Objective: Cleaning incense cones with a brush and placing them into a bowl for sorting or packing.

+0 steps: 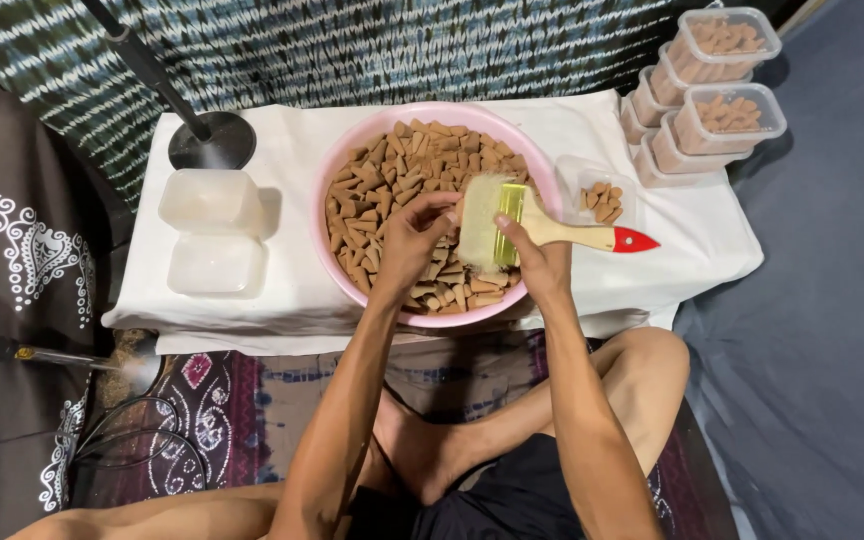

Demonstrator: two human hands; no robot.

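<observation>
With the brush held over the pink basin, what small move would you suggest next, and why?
Probably a short stroke of the wide wooden-handled paintbrush across the piece pinched in the left hand. The right hand already holds its pale bristles against those fingers, above the round pink plastic basin of brown cone-shaped pieces, so loosened dust would likely fall back in.

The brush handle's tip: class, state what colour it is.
Red, on the pale wooden paintbrush held by the right hand; seen best in the head view.
</observation>
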